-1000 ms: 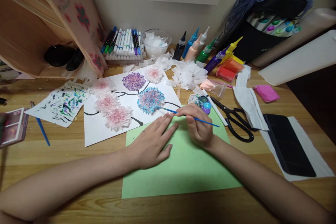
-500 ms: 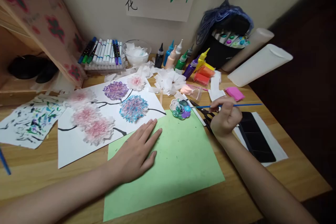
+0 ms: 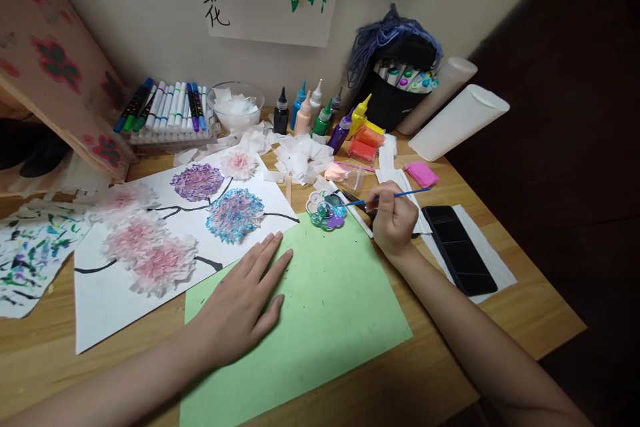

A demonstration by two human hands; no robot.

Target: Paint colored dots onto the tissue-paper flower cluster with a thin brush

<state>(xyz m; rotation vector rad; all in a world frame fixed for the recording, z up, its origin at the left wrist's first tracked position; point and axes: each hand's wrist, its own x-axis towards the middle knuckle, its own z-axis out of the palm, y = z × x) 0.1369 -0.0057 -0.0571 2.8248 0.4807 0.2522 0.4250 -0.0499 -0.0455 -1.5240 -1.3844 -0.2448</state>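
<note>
My right hand is closed around a thin blue paintbrush. The brush tip touches or hovers just over a flower-shaped palette smeared with green, blue and purple paint; which of the two I cannot tell. My left hand lies flat, fingers stretched, on a green sheet of paper. Beyond its fingertips is a white sheet with black painted branches and crumpled-paper blossoms. One blossom is blue and purple, another purple, and several are pink.
Several paint bottles stand along the wall beside torn tissue pieces and a glass bowl. Scissors lie partly under my right hand. A black phone rests at right on tissue. A paint-smeared paper lies at left.
The whole view has swung to the right, so things appear further left. My right hand still holds the paintbrush at the palette, and my left hand stays flat on the green sheet.
</note>
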